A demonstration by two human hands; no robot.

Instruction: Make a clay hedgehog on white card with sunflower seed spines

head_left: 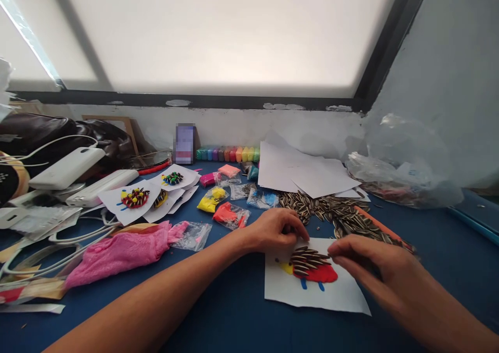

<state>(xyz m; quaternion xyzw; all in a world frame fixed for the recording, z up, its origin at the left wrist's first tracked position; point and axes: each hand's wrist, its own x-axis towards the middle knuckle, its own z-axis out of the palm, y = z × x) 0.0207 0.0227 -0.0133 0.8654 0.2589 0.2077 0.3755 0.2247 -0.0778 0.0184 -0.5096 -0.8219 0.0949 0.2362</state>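
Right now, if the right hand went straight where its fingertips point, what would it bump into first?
The right hand would likely meet the striped seeds on the red shape first, or the left hand if raised; height is unclear.

White sheet [280, 289] lies between left hand [276, 231] and right hand [380, 264]: red critter [324, 273], yellow snout [287, 268], blue feet [304, 284], back partly covered in striped seeds [305, 259]. Loose seeds [314, 206] piled just past both hands.

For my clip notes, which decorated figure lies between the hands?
The red figure with seeds along its back, between left hand and right hand; the other figures lie farther left.
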